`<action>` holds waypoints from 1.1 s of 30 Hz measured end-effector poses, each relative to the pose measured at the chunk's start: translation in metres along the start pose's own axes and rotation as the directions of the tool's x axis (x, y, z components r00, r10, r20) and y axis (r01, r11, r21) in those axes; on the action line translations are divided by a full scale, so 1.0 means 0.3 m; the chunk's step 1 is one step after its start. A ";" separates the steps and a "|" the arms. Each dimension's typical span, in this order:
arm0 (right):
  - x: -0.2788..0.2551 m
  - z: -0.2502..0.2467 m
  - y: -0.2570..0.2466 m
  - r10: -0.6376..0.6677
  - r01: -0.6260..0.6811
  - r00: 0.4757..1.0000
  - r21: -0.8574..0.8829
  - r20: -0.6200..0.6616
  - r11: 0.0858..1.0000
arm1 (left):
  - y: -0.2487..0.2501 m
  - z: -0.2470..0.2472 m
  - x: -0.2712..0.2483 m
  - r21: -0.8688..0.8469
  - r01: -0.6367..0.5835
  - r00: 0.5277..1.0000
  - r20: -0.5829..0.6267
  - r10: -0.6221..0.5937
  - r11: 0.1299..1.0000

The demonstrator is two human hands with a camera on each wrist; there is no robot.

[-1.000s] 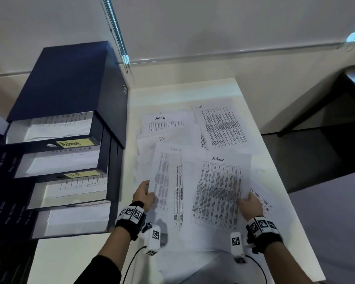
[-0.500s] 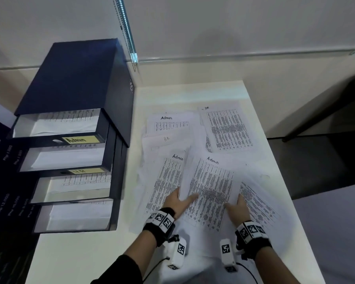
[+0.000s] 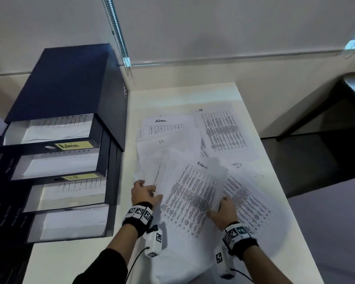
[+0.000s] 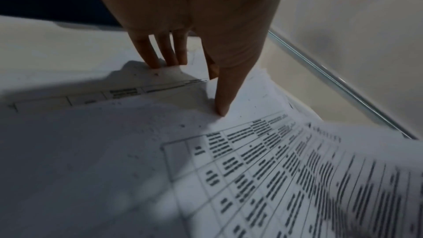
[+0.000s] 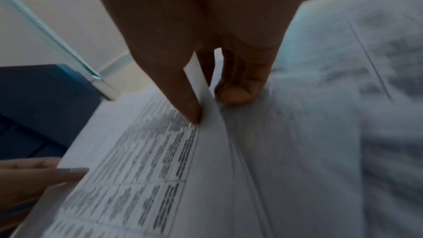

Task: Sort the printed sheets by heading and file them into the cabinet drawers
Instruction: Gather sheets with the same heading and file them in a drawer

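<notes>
Printed sheets lie overlapped on the white table (image 3: pixel 182 97). On top, at an angle, is a sheet headed Admin (image 3: pixel 195 193). My right hand (image 3: pixel 219 206) pinches its right edge, thumb on top and fingers beneath, as the right wrist view shows (image 5: pixel 206 104). My left hand (image 3: pixel 150 189) rests on the pile's left side, with straight fingers on a lower sheet and the thumb tip on an upper one (image 4: pixel 194 86). The dark blue cabinet (image 3: pixel 70 83) stands left with several open drawers holding paper; one label reads Admin (image 3: pixel 72 145), another HR (image 3: pixel 74 177).
Further back lie another Admin sheet (image 3: pixel 166 126), an HR sheet (image 3: pixel 162 144) and a dense HR sheet (image 3: pixel 223 130). The table's right edge runs close to the papers. A dark bench (image 3: pixel 336 99) stands beyond it. A blind cord (image 3: pixel 119 37) hangs behind the cabinet.
The top Admin sheet has turned clockwise and slid over the other Admin sheet beside it. My left hand went right, then back to the pile's left edge. My right hand shifted slightly left.
</notes>
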State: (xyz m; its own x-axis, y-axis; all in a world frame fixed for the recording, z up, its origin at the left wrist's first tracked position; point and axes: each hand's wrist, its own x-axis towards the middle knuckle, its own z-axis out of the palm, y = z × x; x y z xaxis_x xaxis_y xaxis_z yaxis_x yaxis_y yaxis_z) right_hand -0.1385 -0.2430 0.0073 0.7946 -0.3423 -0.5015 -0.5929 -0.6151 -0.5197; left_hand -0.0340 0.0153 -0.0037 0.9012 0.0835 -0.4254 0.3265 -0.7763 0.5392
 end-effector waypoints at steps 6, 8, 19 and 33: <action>0.009 0.022 0.027 -0.017 0.017 1.000 0.014 -0.002 1.000 | 0.015 -0.010 -0.006 -0.020 -0.096 0.995 0.013 0.097 0.995; 0.010 0.020 0.029 -0.016 0.016 1.000 0.030 -0.004 0.999 | 0.041 -0.010 -0.047 -0.027 -0.250 0.968 0.002 0.250 0.968; 0.038 -0.012 0.077 0.138 -0.097 0.990 0.576 -0.027 0.811 | 0.387 -0.080 -0.327 -0.291 -0.852 0.490 -0.153 0.858 0.434; 0.119 -0.017 -0.080 0.065 -0.102 0.988 0.275 0.141 0.956 | 0.061 -0.026 0.018 0.019 0.152 0.985 -0.088 -0.150 0.988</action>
State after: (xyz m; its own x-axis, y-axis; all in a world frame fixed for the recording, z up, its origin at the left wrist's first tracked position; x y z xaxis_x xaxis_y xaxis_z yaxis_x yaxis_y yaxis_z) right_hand -0.0953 -0.2441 0.0053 0.7282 -0.2782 -0.6264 -0.6838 -0.3578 -0.6360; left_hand -0.0210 0.0064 0.0096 0.8633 0.2537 -0.4362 0.4547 -0.7661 0.4543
